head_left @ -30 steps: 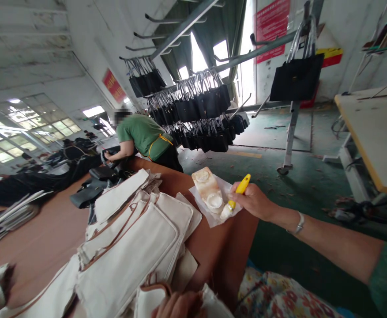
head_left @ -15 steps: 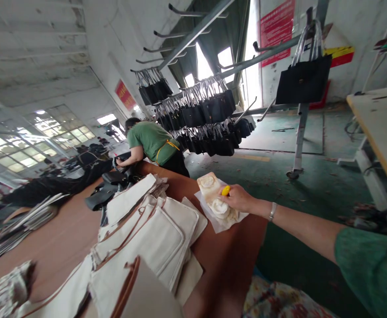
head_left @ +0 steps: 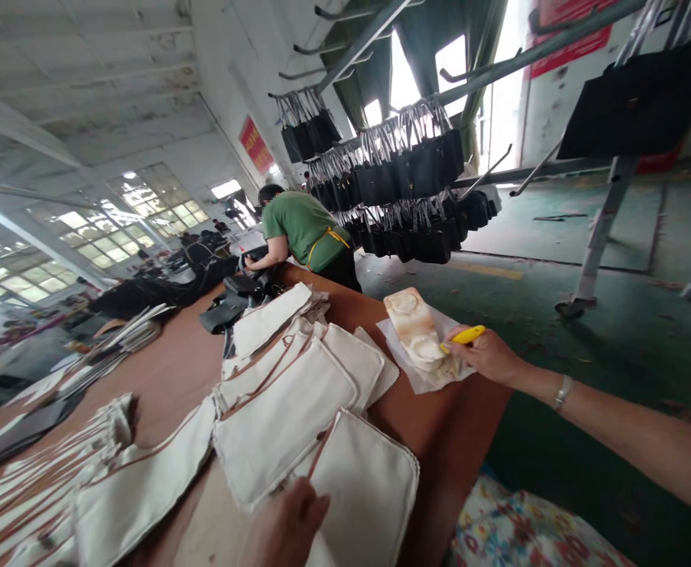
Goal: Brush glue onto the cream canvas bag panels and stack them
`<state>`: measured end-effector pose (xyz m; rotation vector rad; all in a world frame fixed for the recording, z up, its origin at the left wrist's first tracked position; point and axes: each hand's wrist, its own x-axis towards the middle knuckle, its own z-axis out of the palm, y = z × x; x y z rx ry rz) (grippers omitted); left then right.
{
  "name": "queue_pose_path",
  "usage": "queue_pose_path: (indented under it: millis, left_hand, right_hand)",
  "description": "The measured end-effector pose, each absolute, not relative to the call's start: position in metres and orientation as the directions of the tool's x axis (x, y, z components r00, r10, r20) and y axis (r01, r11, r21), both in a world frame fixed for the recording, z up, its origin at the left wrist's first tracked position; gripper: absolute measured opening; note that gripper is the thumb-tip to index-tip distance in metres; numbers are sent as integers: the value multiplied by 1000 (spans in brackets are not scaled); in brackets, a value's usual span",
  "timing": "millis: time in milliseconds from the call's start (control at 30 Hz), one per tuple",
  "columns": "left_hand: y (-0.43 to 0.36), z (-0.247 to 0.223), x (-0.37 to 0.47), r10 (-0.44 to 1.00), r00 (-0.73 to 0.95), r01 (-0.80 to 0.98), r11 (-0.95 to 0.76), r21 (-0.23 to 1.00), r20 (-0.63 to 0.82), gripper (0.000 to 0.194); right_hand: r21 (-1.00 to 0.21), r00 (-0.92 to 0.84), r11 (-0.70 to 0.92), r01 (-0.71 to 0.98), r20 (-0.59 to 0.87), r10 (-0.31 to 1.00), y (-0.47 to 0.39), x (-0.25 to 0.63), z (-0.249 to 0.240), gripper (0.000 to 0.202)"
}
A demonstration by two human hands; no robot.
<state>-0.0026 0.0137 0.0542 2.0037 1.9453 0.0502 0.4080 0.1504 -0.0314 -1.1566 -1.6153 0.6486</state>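
Note:
My right hand grips a yellow-handled tool, its tip against a pale, glue-like mass on a block that lies on a white sheet at the table's edge. My left hand is at the bottom centre, fingers curled at the edge of a white bag piece with a brown strip. Whether it pinches the strip or the fabric is too blurred to tell. Several overlapping white pieces lie beyond it.
White strips lie at the left of the brown table. Black bags are at its far end, where a person in green bends over. A rack with black bags stands beyond.
My left hand has come into view at the white piece, which now lies flatter. My right hand has tilted the yellow tool, showing more of its handle. The view has shifted left.

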Motion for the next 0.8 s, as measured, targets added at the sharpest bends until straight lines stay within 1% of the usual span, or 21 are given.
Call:
queue_pose_path:
  millis: [67, 133, 167, 267, 333, 400, 467, 567, 600, 633, 667, 800]
  left_hand:
    - [25, 37, 7, 996, 31, 977, -14, 211, -81, 21]
    - [37, 25, 15, 1000, -10, 979, 7, 204, 14, 22]
    - [43, 20, 18, 998, -43, 979, 34, 199, 42, 24]
    - [54, 10, 23, 987, -139, 977, 124, 172, 82, 26]
    - [55, 4, 24, 977, -185, 972, 166, 168, 101, 27]
    - [47, -1, 25, 971, -209, 966, 187, 179, 114, 29]
    - [32, -6, 28, 969, -173, 971, 138, 194, 177, 29]
    - [10, -10, 32, 920, -56, 985, -12, 171, 387, 29]
    - [6, -9, 34, 903, -40, 987, -31, 156, 429, 30]
    - [4, -7, 35, 901, -38, 989, -26, 143, 432, 32]
    - [6, -5, 37, 916, -49, 991, -5, 133, 397, 34]
    - [30, 7, 46, 985, -77, 991, 59, 120, 153, 43]
  right_hand:
    - [-869, 52, 334, 365, 377, 925, 150, 409, -37, 24]
    - [-893, 130, 288, 347, 350, 928, 146, 412, -39, 27]
    - [-917, 177, 267, 295, 327, 928, 144, 413, -39, 28]
    - [-974, 289, 225, 38, 226, 930, 136, 413, -35, 30]
    - [-970, 312, 207, -125, 160, 936, 131, 412, -30, 31]
    - [-954, 312, 186, -237, 107, 944, 126, 411, -25, 30]
    - [-917, 310, 157, -366, 39, 950, 121, 411, -20, 28]
    - [-863, 291, 125, -490, -27, 956, 116, 410, -13, 24]
    - [-850, 283, 116, -514, -40, 958, 114, 409, -12, 23]
    - [-840, 271, 105, -532, -52, 961, 114, 409, -10, 22]
    - [-830, 261, 96, -550, -61, 963, 113, 408, -8, 22]
    - [-790, 234, 82, -608, -79, 969, 116, 403, -3, 24]
